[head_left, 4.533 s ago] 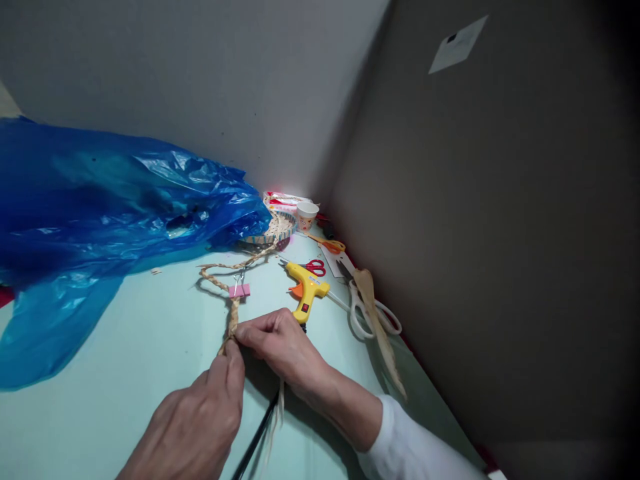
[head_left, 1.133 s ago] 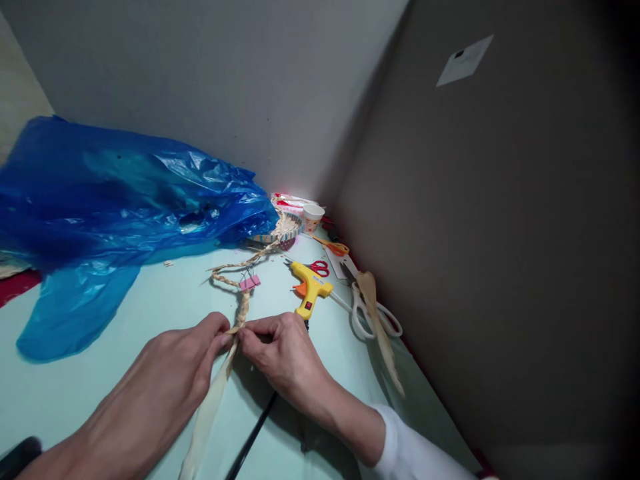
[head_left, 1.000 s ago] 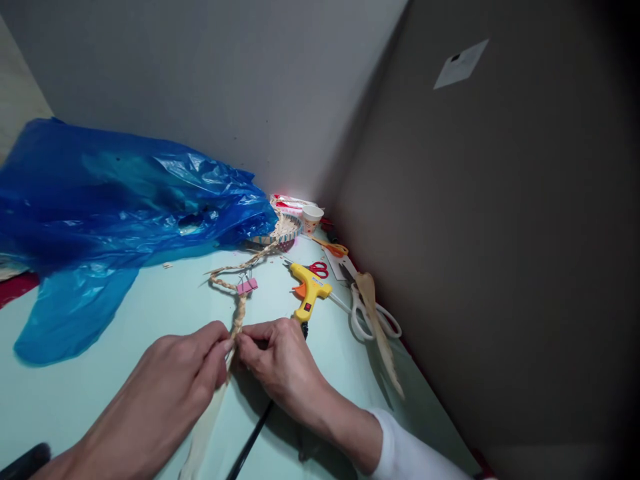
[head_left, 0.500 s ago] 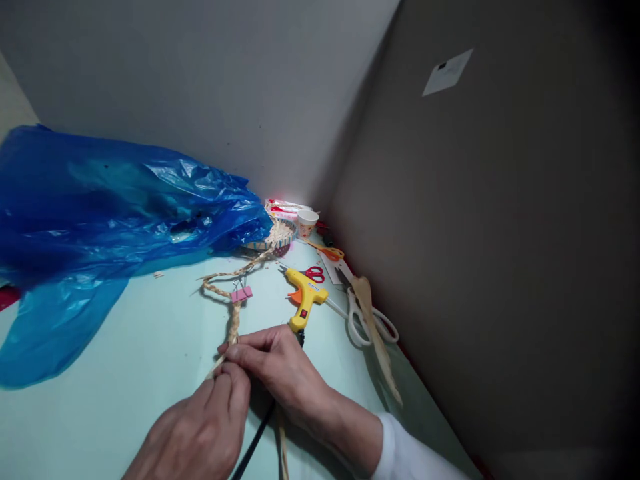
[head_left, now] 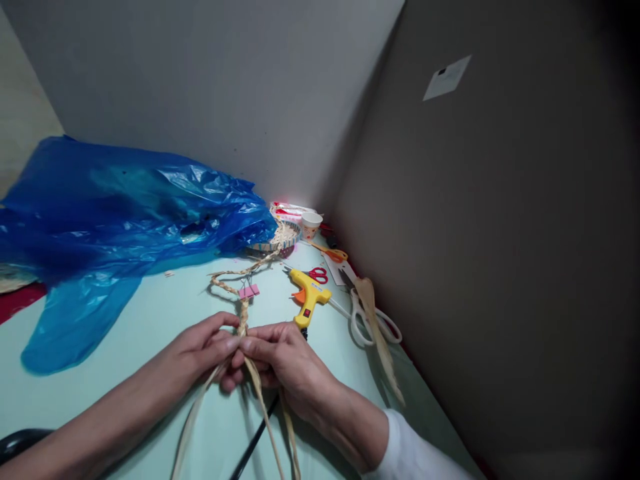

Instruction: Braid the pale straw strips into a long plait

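Note:
A tan braid [head_left: 243, 315] runs up the table from my hands, with a pink binder clip [head_left: 249, 291] fastened on it. My left hand [head_left: 213, 350] pinches the braid's lower end from the left. From the right, my right hand [head_left: 280, 350] grips the same spot, its thumb meeting the left one. Loose flat strands [head_left: 260, 393] hang below the fingers toward the near edge. Just beyond my right hand lies a yellow glue gun [head_left: 310, 297], its dark cord passing under the hands.
A blue plastic bag [head_left: 125, 207] spreads over the left back. Near the wall are a woven basket [head_left: 293, 241] and a paper cup [head_left: 311, 223]. Red scissors [head_left: 319, 275], orange scissors [head_left: 336, 255] and white scissors [head_left: 361, 323] with a fibre bundle [head_left: 377, 327] lie right.
My left hand has moved up and turned from the strands to the braid's end, fingers now beside the right hand's. More loose strands show below. The view has shifted slightly.

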`<state>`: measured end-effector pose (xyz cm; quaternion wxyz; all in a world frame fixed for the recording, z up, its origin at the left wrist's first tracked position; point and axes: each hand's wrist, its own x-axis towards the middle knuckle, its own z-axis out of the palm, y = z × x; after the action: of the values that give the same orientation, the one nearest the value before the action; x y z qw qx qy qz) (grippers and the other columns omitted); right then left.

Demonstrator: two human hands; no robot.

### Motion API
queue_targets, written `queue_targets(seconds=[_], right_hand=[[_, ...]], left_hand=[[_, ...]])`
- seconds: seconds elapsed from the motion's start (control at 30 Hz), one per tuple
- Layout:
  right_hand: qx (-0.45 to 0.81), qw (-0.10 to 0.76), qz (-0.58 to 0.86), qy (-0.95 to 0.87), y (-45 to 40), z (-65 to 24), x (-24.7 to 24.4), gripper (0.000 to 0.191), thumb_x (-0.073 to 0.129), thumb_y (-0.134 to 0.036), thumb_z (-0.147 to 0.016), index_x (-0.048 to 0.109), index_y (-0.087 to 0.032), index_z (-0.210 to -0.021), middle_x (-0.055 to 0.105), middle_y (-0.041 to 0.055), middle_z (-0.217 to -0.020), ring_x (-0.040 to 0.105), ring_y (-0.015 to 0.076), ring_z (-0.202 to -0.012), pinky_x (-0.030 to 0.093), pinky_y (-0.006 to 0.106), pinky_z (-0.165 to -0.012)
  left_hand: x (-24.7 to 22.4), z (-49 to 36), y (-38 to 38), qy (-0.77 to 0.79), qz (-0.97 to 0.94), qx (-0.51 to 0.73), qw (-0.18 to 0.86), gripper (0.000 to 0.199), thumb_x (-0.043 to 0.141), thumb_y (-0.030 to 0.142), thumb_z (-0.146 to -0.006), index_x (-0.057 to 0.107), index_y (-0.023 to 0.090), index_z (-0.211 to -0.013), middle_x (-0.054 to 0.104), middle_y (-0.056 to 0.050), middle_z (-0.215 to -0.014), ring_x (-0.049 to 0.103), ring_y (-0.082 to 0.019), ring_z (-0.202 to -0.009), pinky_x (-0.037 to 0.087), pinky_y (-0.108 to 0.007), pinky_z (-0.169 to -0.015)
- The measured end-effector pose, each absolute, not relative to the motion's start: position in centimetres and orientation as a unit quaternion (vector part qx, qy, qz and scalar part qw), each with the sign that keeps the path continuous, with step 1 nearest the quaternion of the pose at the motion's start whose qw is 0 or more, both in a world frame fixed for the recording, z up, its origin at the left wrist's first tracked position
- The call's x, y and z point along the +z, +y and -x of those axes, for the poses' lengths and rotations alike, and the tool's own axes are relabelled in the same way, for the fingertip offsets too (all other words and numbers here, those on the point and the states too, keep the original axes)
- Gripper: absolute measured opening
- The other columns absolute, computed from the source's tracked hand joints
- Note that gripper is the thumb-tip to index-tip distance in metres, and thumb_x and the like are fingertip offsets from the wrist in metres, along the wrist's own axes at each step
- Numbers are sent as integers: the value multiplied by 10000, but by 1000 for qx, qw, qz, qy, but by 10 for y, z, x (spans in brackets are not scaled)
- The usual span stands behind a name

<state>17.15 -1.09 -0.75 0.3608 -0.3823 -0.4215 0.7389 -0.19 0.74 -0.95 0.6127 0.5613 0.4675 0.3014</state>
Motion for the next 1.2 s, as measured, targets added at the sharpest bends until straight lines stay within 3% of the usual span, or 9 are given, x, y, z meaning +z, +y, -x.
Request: queue_targets(seconds=[0.1,0.2,0.3,0.43,0.6,0.83,0.93,1.07,1.2], right_hand=[[721,346,387,-460,-10,-174,-5,269,633,-313,-841,691,-116,-667,383,-62,-494,225,70,-466,138,238,-486],[643,333,415,-551,-10,-178,0,314,540,-238,-910,698,-128,-662,458,-38,-519,332,85,-493,251,223,-521],[488,306,459,-676,-13,-180,6,336,482,-178,-943,706,-146,-695,589,-6,-599,511,111,-603,358,228,-638],[207,168,530,-805,-23,-177,10,219,496,-128,-895,706,-150,-836,698,63,-759,568,167,-618,306,295,-578],[25,77,497,-864,-39,-168,4,124,577,-181,-859,662,-142,-941,671,94,-819,638,256,-730,354,335,-557],[-35,60,467,-881,-41,-164,-4,104,553,-161,-892,633,-136,-953,639,81,-811,641,258,-732,425,365,-516],[-6,54,488,-871,-36,-165,-3,99,552,-205,-904,621,-158,-958,647,78,-837,653,265,-741,455,377,-546],[27,37,499,-865,-35,-167,2,112,541,-213,-910,616,-170,-981,659,80,-870,669,276,-786,470,382,-593],[38,53,513,-856,-38,-167,5,111,551,-234,-889,609,-183,-970,664,78,-871,670,270,-756,451,375,-589]], left_hand=[[-24,-6,4,469,-505,292,663,419,708,593,-741,551,211,-814,522,72,-544,287,-34,-356,178,-179,-384],[-24,-10,-1,484,-491,289,664,389,717,551,-752,570,191,-778,506,71,-570,192,-7,-384,70,-162,-382],[-18,-11,-3,490,-476,283,674,412,713,583,-728,585,205,-833,414,116,-494,121,-21,-374,55,-172,-355],[-19,-11,-6,512,-476,290,654,396,728,574,-714,601,208,-790,229,156,-437,116,-55,-391,76,-191,-384],[-22,-15,-15,532,-553,309,562,320,705,436,-734,581,198,-559,433,59,-431,369,-115,-464,271,-221,-494],[-25,-17,-13,512,-502,337,610,289,734,393,-683,625,202,-495,592,6,-475,543,-182,-543,446,-283,-601],[-24,-19,-10,505,-473,338,638,331,764,400,-630,579,196,-445,558,4,-438,499,-144,-484,370,-236,-502],[-13,-22,-12,534,-444,322,643,324,762,433,-590,577,196,-467,427,58,-388,240,-65,-378,119,-210,-395],[-13,-20,-14,523,-462,338,631,361,726,411,-671,542,193,-450,439,47,-425,275,-75,-417,168,-206,-421]])
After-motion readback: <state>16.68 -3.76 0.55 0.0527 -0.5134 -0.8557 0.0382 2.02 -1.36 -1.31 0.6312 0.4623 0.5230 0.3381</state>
